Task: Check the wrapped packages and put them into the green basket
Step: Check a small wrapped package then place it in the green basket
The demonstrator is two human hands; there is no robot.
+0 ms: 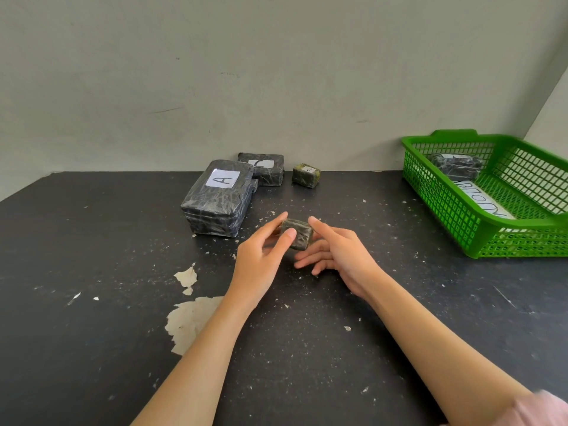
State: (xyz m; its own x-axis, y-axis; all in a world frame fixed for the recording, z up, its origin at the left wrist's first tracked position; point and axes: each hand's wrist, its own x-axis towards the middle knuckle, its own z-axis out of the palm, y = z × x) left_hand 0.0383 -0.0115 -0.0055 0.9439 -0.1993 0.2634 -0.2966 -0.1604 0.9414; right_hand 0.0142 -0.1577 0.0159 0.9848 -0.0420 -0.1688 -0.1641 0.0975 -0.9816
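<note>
A small dark wrapped package [298, 232] is held above the middle of the black table. My left hand [261, 259] pinches it between thumb and fingers. My right hand [338, 256] touches its right side with the thumb, the other fingers straight beneath it. A large package marked A [218, 198] lies behind to the left. Beyond it sit a package marked C [263, 168] and a small cube package [306, 175]. The green basket [445, 204] stands at the right and holds one wrapped package [456, 166].
A white paper label [482, 201] lies on the basket floor. The black table [92, 302] has chipped pale patches at the front left. A grey wall runs right behind the packages and the basket.
</note>
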